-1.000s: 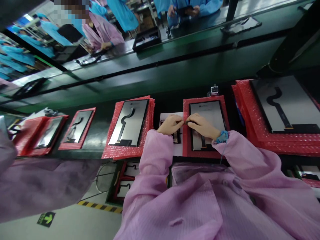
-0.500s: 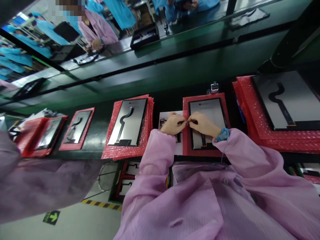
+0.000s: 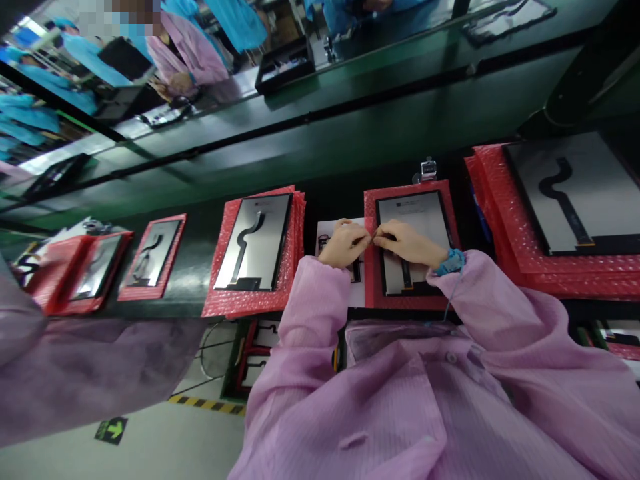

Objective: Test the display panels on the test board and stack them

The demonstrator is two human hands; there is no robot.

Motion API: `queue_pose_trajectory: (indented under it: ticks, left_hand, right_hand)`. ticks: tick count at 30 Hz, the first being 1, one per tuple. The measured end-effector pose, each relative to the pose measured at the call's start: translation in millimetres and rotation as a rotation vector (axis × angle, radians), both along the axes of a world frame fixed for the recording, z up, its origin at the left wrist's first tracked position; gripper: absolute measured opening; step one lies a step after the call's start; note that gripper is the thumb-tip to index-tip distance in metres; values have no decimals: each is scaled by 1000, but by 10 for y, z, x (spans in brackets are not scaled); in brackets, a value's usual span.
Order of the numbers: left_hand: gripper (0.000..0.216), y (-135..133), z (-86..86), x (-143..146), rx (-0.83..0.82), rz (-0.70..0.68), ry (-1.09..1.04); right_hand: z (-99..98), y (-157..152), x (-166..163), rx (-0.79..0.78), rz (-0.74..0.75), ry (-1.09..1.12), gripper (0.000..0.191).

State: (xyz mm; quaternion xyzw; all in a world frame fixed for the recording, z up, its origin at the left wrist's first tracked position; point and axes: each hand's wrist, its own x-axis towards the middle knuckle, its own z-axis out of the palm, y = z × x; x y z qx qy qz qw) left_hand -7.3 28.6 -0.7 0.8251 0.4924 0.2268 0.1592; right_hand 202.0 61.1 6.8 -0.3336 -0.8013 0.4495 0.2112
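Note:
My left hand (image 3: 344, 244) is closed in a pinch over a printed sheet (image 3: 356, 295) and the left edge of a red bubble-wrap sheet (image 3: 369, 280). My right hand (image 3: 411, 243), with a blue band at the wrist, is pinched above a display panel (image 3: 425, 207) lying on that red sheet. The fingertips of both hands meet near the panel's left edge. Whatever they pinch is too small to make out. A black flex cable (image 3: 407, 273) on the panel is partly covered by my right hand.
To the left, another panel (image 3: 267, 230) with a curved cable lies on stacked red bubble wrap (image 3: 295, 267). A larger stack with a panel (image 3: 600, 193) stands at the right. A small clear object (image 3: 428, 169) sits behind my panel. A co-worker's sleeve (image 3: 115, 360) reaches in at left.
Both hands stay together at the panel's left edge, with the fingertips shifted slightly. The whole view has moved a little; the panels lie as before.

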Motion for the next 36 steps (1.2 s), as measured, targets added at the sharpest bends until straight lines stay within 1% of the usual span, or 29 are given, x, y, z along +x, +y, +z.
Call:
queue_pose_trajectory:
  ticks: [1, 2, 3, 4, 5, 6, 7, 8, 9, 10, 11, 13, 14, 15, 16, 19, 22, 24, 26, 28, 29, 31, 32, 33, 36]
  left_hand:
    - [30, 6, 9, -22, 39, 51, -47]
    - [32, 10, 22, -43, 102, 132, -105]
    - [33, 6, 38, -58, 189, 244, -169]
    - [34, -8, 54, -63, 296, 381, -237]
    - [35, -36, 69, -53, 414, 527, -304]
    - [36, -82, 80, -22, 524, 661, -361]
    - [38, -147, 83, 31, 612, 761, -397]
    - [41, -231, 75, 106, 663, 809, -407]
    - [46, -332, 53, 203, 674, 802, -394]
    - [53, -444, 17, 314, 640, 742, -353]
    - [60, -561, -35, 435, 564, 641, -297]
    - [75, -784, -173, 670, 352, 403, -180]
    - [80, -877, -249, 769, 268, 320, -133]
    - [82, -952, -323, 848, 206, 265, -86]
    - [84, -1009, -390, 906, 160, 243, -49]
    - [89, -1089, -512, 968, 101, 290, -4]
    - [98, -1115, -529, 954, 72, 354, -58]
    - [107, -1130, -513, 942, 45, 396, -128]
    - [122, -1139, -492, 922, 12, 451, -216]
    - [132, -1133, -461, 877, -16, 504, -360]
    - [133, -1124, -438, 845, -24, 528, -466]
    - [126, -1103, -372, 775, -39, 558, -708]
    - [119, -1096, -332, 746, -57, 561, -801]
    - [113, -1093, -289, 725, -84, 553, -851]
    - [88, -1120, -163, 719, -221, 472, -800]
  right_hand:
    - [29, 6, 25, -79, 1, 30, 16]
    - [53, 18, 54, -165, -6, 74, 17]
    - [69, 36, 87, -239, -34, 128, 20]
    - [73, 65, 125, -282, -90, 183, 24]
    - [63, 107, 167, -274, -181, 228, 27]
    - [38, 161, 213, -214, -297, 245, 29]
    - [0, 228, 265, -108, -429, 228, 27]
    - [-49, 306, 319, 23, -564, 178, 23]
    - [-106, 390, 376, 153, -684, 100, 17]
    - [-167, 477, 432, 260, -786, 6, 15]
    - [-227, 561, 485, 331, -865, -88, 19]
    - [-328, 711, 569, 371, -941, -235, 31]
    - [-366, 772, 596, 362, -945, -280, 32]
    - [-393, 824, 613, 350, -936, -307, 29]
    - [-411, 866, 623, 339, -919, -322, 24]
    - [-412, 937, 631, 304, -876, -310, 17]
    - [-347, 922, 656, 245, -855, -164, 20]
    - [-273, 864, 687, 219, -841, 0, 25]
    - [-186, 782, 717, 231, -810, 137, 31]
    - [-106, 698, 734, 260, -788, 210, 41]
    - [-75, 663, 734, 263, -787, 229, 44]
    - [-38, 609, 717, 246, -803, 263, 47]
    - [-32, 589, 700, 232, -811, 285, 46]
    - [-33, 571, 677, 218, -817, 312, 44]
    - [-55, 512, 594, 173, -804, 364, 38]
